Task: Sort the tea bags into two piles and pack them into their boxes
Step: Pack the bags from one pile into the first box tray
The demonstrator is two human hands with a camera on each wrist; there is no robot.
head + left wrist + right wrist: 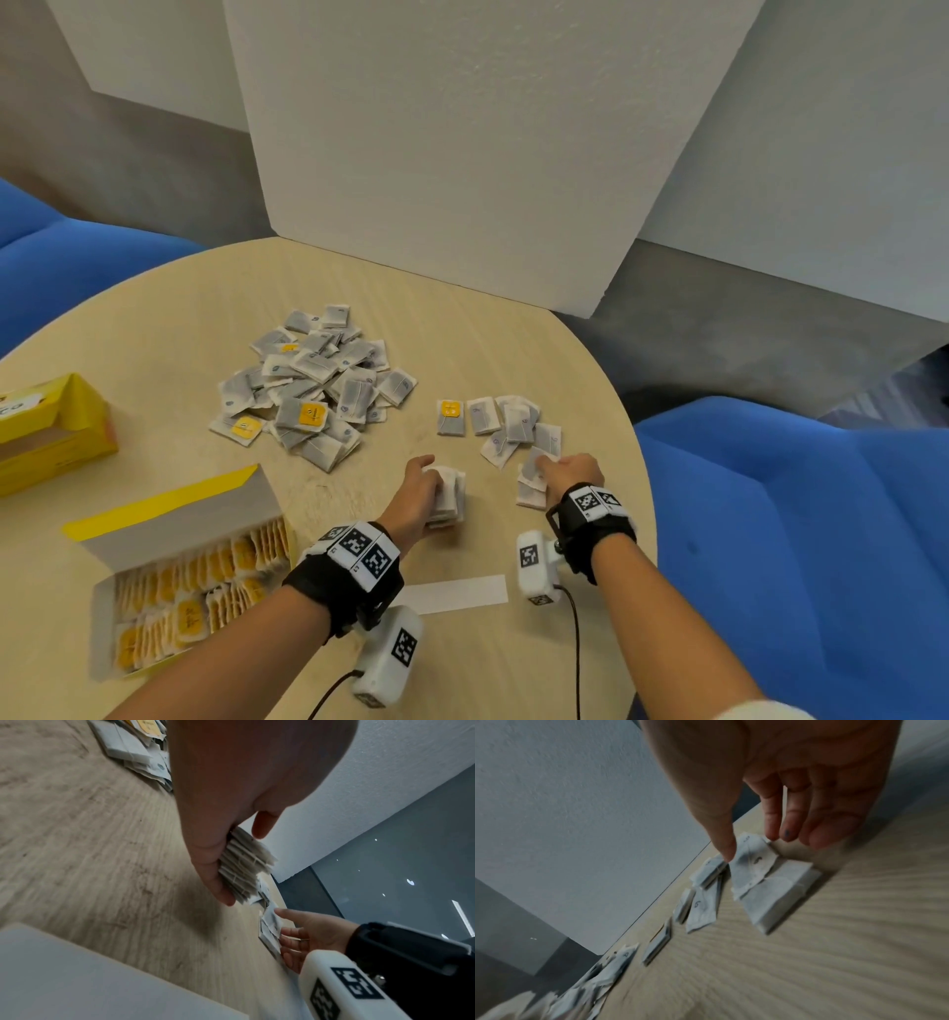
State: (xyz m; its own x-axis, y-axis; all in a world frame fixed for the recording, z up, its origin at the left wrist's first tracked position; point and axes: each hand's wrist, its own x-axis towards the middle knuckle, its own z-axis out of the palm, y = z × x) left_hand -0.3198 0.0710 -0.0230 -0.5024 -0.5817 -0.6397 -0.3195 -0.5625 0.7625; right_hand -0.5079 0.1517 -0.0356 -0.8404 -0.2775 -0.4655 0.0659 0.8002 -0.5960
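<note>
We found our left hand gripping a stack of tea bags near the surface's front edge. Our right hand, fingers loosely spread, touched loose bags just rightward, nearer them.

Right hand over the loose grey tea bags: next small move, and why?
Probably pinch the top grey paper tea bag and carry it to the stack of grey tea bags that the left hand grips. The right hand has thumb and fingers touching that bag, not yet closed on it.
</note>
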